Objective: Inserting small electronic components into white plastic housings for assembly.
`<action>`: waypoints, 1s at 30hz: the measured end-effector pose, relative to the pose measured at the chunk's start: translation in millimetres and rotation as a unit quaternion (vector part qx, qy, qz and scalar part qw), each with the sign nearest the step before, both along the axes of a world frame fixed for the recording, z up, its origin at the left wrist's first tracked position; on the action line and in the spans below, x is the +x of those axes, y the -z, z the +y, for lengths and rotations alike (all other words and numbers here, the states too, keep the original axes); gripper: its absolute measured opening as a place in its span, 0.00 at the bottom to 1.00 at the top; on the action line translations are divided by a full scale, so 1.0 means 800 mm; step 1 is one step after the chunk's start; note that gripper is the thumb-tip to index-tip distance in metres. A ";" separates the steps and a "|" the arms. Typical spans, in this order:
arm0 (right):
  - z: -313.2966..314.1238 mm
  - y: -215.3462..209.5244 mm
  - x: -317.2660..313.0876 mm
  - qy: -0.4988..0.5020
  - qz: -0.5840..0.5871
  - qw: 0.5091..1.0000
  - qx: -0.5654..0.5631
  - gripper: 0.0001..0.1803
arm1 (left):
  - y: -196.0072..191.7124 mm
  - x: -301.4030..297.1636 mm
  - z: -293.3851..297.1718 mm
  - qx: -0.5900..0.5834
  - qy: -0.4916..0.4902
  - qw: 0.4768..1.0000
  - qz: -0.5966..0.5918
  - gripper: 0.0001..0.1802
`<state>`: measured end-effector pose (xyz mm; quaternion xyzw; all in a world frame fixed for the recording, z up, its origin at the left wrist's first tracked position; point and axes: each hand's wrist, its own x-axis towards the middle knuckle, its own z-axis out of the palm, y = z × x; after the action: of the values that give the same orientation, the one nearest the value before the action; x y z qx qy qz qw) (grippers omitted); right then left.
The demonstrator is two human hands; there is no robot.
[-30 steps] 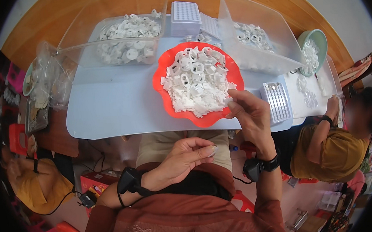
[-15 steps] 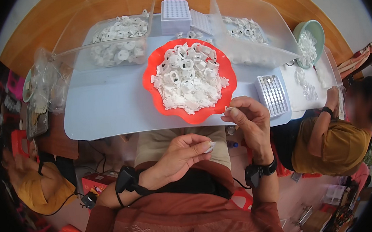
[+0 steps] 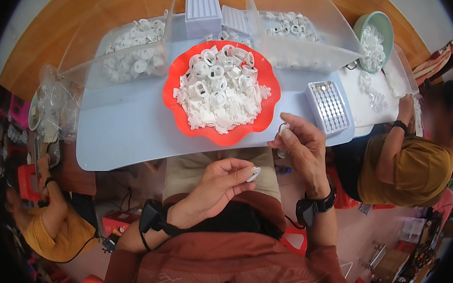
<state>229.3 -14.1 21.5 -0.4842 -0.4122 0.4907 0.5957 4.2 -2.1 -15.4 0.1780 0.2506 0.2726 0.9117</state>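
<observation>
Over my lap, in front of the table edge, my left hand (image 3: pixel 221 184) pinches a small white plastic part (image 3: pixel 254 174) between thumb and fingertips. My right hand (image 3: pixel 302 141) is at the table's front edge, thumb and forefinger closed on another small white plastic piece (image 3: pixel 284 129); its exact shape is partly covered by the fingers. Just beyond lies a red scalloped bowl (image 3: pixel 274 93). White ring-shaped parts (image 3: pixel 215 71) with dark spots fill its far half, and flat white pieces (image 3: pixel 224 112) are heaped in its near half.
Two clear bins (image 3: pixel 82 72) (image 3: pixel 336 60) of white parts stand at the back. Between them is a white perforated block (image 3: pixel 203 17). A tray of silvery discs (image 3: pixel 329 108) sits right, below a green bowl (image 3: pixel 387 35) of clear pieces. Co-workers sit at left (image 3: pixel 54 227) and right (image 3: pixel 401 166).
My right hand has turned slightly, and its piece now shows nearer the fingertips. My left hand has barely moved. The table view has shifted slightly left and up.
</observation>
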 end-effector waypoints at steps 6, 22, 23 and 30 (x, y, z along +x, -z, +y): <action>-0.006 0.003 0.012 -0.014 -0.012 0.998 -0.055 0.07 | -0.003 0.004 0.003 -0.006 -0.003 1.000 0.009 0.07; -0.038 0.029 0.011 -0.038 -0.016 0.999 0.022 0.07 | 0.002 0.017 0.004 -0.012 -0.002 1.000 -0.016 0.09; -0.041 0.027 0.010 -0.038 -0.039 0.998 0.026 0.08 | 0.001 0.018 0.004 -0.015 -0.003 1.000 -0.011 0.09; -0.060 0.039 0.007 -0.034 -0.058 0.998 -0.017 0.08 | 0.003 0.025 0.004 -0.015 0.000 1.000 -0.011 0.10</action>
<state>235.3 -62.4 -9.6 -0.5072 -0.4540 0.4890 0.5454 24.2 0.9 -17.7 0.1614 0.2450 0.2706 0.9169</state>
